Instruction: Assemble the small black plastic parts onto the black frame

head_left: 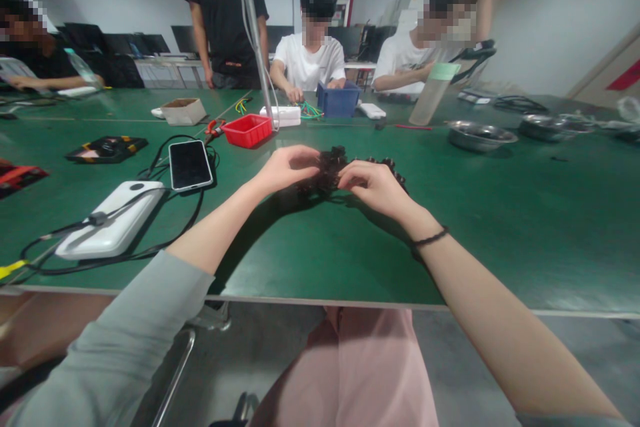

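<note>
I watched both bare hands at the dark knobbly pieces (pixel 333 175), which lay on the green table (pixel 540 233) between the fingertips. From the left hand (pixel 290 167) they sat at three o'clock, from the right hand (pixel 375 187) at about ten, some showing behind its knuckles. The left fingers and thumb curved toward them with a gap between; the right ones were bent close together. I couldn't tell whether either pinched a piece.

Taking the pieces as my dial's centre, the near table edge ran across six o'clock, below both wrists. The phone (pixel 191 165) lay at nine, the white power bank (pixel 113 220) past eight, the red tray (pixel 253 137) around ten. Between three and five, tabletop stretched widely beside the right forearm.
</note>
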The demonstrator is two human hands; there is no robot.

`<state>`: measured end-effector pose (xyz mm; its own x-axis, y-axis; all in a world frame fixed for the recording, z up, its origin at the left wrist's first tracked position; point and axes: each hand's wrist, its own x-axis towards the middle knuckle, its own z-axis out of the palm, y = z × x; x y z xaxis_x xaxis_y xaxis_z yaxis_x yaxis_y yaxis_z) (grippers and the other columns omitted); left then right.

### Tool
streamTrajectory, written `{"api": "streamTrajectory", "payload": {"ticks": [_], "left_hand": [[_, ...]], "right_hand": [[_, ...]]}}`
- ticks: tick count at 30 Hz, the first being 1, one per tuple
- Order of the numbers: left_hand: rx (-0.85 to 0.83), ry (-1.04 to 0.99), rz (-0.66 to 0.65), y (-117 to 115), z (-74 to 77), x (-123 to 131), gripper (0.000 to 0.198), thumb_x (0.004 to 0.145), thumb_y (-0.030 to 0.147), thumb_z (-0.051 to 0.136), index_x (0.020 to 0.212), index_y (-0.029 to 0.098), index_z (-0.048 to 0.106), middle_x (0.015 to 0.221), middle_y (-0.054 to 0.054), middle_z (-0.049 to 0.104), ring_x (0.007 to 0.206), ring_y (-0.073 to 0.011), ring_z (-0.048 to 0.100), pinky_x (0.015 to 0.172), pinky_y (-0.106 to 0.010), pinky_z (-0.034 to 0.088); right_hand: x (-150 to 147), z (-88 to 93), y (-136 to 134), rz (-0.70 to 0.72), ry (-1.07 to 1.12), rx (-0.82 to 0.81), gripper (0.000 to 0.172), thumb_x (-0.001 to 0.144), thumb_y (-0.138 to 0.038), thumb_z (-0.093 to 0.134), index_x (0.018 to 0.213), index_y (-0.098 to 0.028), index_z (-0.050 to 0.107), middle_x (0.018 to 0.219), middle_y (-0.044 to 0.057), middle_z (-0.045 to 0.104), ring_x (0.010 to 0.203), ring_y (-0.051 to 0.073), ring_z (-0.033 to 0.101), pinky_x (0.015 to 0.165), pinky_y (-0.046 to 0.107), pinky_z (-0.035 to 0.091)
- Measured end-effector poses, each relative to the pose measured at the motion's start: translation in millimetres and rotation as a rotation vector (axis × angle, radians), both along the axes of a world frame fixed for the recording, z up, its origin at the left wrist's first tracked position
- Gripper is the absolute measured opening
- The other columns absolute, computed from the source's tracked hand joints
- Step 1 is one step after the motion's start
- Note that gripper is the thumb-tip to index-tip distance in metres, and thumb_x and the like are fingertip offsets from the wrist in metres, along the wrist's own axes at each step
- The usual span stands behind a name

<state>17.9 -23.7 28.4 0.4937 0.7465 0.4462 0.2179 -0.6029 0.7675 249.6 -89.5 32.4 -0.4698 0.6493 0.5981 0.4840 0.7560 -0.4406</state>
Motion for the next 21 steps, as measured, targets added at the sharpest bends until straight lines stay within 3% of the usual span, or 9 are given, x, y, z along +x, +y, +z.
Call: {"api": "streamTrajectory", "payload": {"ticks": [9,17,21], "left_hand": [[-0.128,-0.032,-0.059,-2.8,0.9,3.3,0.05,0.067,0.043,0.079,0.103,0.01,0.071,0.102,-0.013,0.074,0.09,-0.02,0.069,0.088,-0.036,0.053],[-0.117,0.057,-0.037,-4.5,3.3,3.5,0.051,0.07,0.048,0.075,0.103,0.01,0.074,0.083,-0.007,0.073,0.064,-0.0116,0.058,0.06,-0.025,0.043],[-0.095,0.056,-0.027,-5.3,4.5,3.7,0.051,0.069,0.049,0.075,0.102,0.01,0.075,0.08,-0.007,0.071,0.062,-0.0112,0.056,0.059,-0.025,0.041]], "right_hand": [[0.0,1.2,-0.9,-0.004,0.001,0.062,0.026,0.067,0.001,0.048,0.069,-0.019,0.065,0.083,0.005,0.072,0.08,0.017,0.068,0.073,0.03,0.054],[-0.9,2.3,-1.2,-0.001,0.015,0.057,0.023,0.071,-0.002,0.051,0.068,-0.021,0.065,0.084,0.004,0.073,0.081,0.018,0.068,0.077,0.032,0.053],[-1.7,2.3,-1.8,-0.011,0.024,0.051,0.025,0.069,-0.001,0.051,0.068,-0.021,0.066,0.084,0.003,0.073,0.081,0.018,0.068,0.076,0.031,0.053]]}}
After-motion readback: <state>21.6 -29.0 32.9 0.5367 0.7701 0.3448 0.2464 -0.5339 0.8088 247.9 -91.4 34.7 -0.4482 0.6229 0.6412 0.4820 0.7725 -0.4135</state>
